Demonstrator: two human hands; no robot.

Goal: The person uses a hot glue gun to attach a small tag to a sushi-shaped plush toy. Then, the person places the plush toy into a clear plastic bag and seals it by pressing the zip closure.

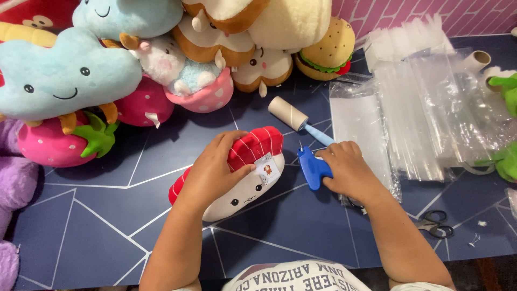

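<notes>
As you look down at the dark blue table, items run near to far from the sushi plush:

Left hand: yours, fingers spread and pressed over the top of the sushi plush, pinning it down.

Sushi plush: white body with a small face, red-and-white striped topping, paper tag on its right side; lying tilted on the table, at centre.

Right hand: yours, just right of the plush, curled shut around the blue handle of the lint roller.

Lint roller: handle beside the plush's right end, roll pointing up and away, not touching the plush.

Scissors: well right of the plush, lying untouched.

Clear plastic bags: stack far right of the plush, flat and unfilled.

Plush pile: beyond the plush, unbagged: cloud, strawberries, burger, toast shapes.

Progress: judged early for this piece; the roller is gripped but off the fabric, the plush bare, bagging apparently left.
</notes>
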